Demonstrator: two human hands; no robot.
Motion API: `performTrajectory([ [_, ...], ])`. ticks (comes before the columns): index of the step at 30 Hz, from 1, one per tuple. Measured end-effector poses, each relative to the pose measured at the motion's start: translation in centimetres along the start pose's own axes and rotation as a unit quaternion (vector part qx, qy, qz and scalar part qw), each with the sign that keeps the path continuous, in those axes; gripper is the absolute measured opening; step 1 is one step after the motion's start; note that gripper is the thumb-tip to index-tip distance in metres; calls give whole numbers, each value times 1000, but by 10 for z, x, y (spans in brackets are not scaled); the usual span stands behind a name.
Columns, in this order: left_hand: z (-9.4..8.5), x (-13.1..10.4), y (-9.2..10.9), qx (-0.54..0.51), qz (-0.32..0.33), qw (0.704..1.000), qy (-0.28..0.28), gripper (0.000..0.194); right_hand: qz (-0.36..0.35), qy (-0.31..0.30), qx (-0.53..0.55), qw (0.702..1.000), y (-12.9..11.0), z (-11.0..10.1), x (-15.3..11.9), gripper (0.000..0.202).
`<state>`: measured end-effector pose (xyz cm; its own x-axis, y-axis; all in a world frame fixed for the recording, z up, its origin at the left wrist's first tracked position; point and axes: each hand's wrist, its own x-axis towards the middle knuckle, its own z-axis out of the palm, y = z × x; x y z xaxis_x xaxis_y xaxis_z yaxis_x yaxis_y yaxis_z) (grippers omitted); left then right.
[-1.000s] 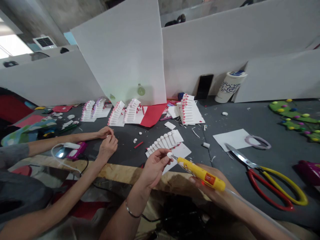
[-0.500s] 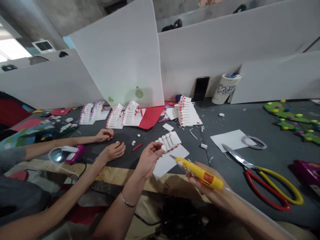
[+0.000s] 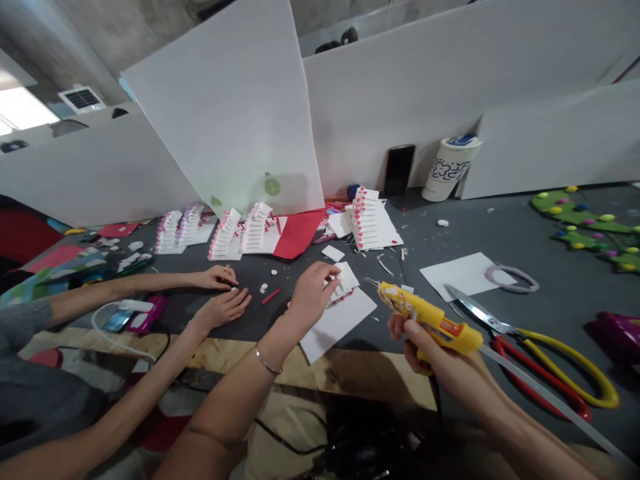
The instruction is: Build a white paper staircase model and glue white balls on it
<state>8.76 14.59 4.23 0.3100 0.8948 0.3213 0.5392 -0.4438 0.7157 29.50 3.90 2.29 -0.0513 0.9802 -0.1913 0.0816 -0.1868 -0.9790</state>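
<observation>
My right hand (image 3: 425, 343) grips a yellow glue gun (image 3: 425, 315) above the table's front edge, its nozzle aimed left and away from me. My left hand (image 3: 311, 293) reaches out over a white card with a row of white foam pieces (image 3: 346, 279), fingertips pinching or pressing one small piece onto it. That card lies on a white sheet (image 3: 337, 320) on the grey tabletop (image 3: 500, 233). The hand hides most of the row.
A co-worker's two hands (image 3: 223, 293) rest on the table at left, near a purple glue gun (image 3: 145, 313). Finished cards (image 3: 370, 220) stand in rows at the back. Large red and yellow scissors (image 3: 545, 347), a white paper (image 3: 463, 273), a cup (image 3: 445, 168) and a phone (image 3: 399, 170) lie to the right.
My left hand moved from the glue gun's tip forward and down onto the white card. My right hand lifted the glue gun and shifted it right. The co-worker's hands lowered flat to the table.
</observation>
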Motion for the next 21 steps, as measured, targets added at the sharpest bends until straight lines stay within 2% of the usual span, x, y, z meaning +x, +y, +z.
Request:
performTrajectory([
  [4, 7, 7, -3, 75, 31, 997, -17, 15, 4, 10, 5, 1000, 0, -1, 1, 43],
  [11, 10, 11, -4, 134, 44, 989, -44, 16, 6, 1, 18, 1000, -6, -4, 0, 41],
  [21, 13, 15, -8, 136, 52, 988, -45, 16, 17, 18, 17, 1000, -5, -2, -1, 41],
])
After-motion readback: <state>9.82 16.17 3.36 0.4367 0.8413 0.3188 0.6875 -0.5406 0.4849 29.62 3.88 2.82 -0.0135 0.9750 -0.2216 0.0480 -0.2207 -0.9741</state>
